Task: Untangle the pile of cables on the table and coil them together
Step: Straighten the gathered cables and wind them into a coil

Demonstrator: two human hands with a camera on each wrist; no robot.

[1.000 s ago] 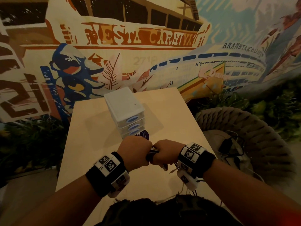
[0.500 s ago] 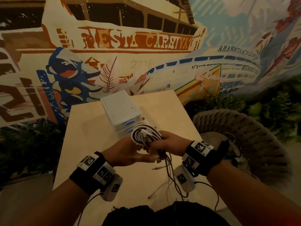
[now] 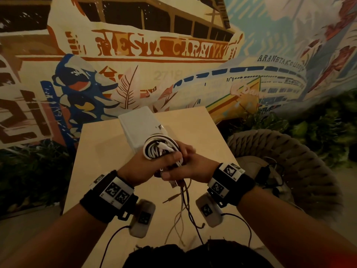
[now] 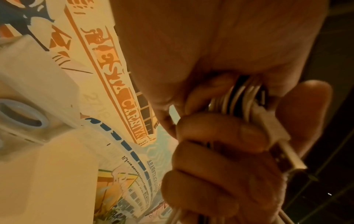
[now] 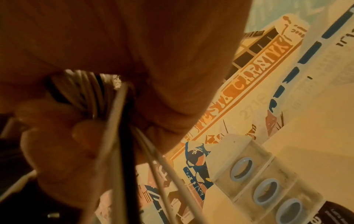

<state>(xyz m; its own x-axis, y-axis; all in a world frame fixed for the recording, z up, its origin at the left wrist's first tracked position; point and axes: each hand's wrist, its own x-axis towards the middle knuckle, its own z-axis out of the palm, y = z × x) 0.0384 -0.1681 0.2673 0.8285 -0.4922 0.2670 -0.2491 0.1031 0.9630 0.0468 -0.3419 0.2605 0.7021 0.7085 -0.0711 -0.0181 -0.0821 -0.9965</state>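
Head view first: both hands meet above the table (image 3: 96,171), near its middle. The left hand (image 3: 143,167) has its thumb curled over a coil of cables (image 3: 160,148), white and black turns bunched into a loop that stands up out of the fists. The right hand (image 3: 191,167) closes on the same bundle from the other side, thumb tucked under. Several loose tails (image 3: 183,206) hang below the hands, one ending in a jack plug (image 3: 167,200) just over the tabletop. Behind the coil stands a white stack of drawers (image 3: 139,124). My worry is those hanging ends: if winding goes on without them being fed in straight, they may snag each other or drag across the table and pull turns off the loop.

Left wrist view: the fingers (image 4: 220,136) are wrapped tightly round the bundled strands (image 4: 237,97), and a white connector (image 4: 272,125) juts out between fingertips and thumb. That plug looks stiff; it could lever out and let the outer turns spring open if the squeeze eases.

Right wrist view: this hand's fingers (image 5: 57,136) clamp the wound part (image 5: 82,91), while pale strands and one dark strand (image 5: 126,151) run down past the palm, crossing one another. The drawers (image 5: 268,181) sit close on the right. Crossed tails suggest a knot may yet be wound into the coil, and a wide sweep could knock that stack.
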